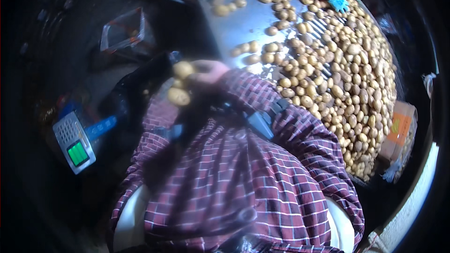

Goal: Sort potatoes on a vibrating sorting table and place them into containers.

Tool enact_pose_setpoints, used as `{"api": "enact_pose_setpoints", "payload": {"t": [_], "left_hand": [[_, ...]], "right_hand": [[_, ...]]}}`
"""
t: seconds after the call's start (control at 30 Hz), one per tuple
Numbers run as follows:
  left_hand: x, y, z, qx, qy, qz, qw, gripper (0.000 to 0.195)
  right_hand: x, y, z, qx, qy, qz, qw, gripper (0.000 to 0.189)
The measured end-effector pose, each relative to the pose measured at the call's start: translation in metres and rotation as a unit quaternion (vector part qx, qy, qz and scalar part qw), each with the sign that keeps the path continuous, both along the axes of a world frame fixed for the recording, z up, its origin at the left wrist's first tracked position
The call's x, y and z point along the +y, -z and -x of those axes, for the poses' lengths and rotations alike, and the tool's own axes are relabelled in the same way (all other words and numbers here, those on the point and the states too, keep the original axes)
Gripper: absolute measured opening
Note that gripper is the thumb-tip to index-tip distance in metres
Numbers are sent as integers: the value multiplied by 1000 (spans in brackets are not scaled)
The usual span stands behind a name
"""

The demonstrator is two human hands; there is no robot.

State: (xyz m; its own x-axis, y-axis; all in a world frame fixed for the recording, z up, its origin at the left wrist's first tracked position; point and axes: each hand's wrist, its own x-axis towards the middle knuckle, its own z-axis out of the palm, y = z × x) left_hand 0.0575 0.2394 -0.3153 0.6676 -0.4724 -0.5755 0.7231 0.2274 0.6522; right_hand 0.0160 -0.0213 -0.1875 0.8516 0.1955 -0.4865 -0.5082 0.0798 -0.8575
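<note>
My right hand [210, 71] is at the picture's centre left, its fingers against a potato [183, 70]. Close below it, my left hand [168, 93] is blurred and partly hidden behind potatoes; a larger potato [178, 96] lies at its fingers, with another between the two hands. To the right spreads a large heap of potatoes [355, 77], part of it on a slotted metal table [246, 24]. Loose potatoes lie scattered over the smooth part of the table, nearest my right hand.
Another person's gloved hand [339, 2] touches the heap at the top right. A digital scale's display unit [74, 143] with a green screen stands at the left. An open plastic-lined container [123, 31] is at the upper left; a cardboard box [398, 131] stands right of the heap.
</note>
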Motion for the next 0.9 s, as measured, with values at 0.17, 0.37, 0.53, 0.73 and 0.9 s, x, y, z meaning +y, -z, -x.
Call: {"api": "enact_pose_setpoints", "payload": {"t": [0.17,0.37,0.53,0.73,0.9], "left_hand": [[105,-25,12,14,-121,-80,989,46],[101,-16,0,3,-64,-108,992,41],[-40,-44,-36,78,61,5,995,43],[-227,-54,40,-106,376,95,916,45],[-303,-87,126,-130,512,-8,849,47]], "right_hand": [[68,-20,-13,79,-81,55,992,62],[16,93,13,-24,-121,62,990,55],[-26,-12,56,69,2,77,995,70],[-104,22,150,-73,219,74,970,53],[-141,16,300,-108,438,-76,889,48]]}}
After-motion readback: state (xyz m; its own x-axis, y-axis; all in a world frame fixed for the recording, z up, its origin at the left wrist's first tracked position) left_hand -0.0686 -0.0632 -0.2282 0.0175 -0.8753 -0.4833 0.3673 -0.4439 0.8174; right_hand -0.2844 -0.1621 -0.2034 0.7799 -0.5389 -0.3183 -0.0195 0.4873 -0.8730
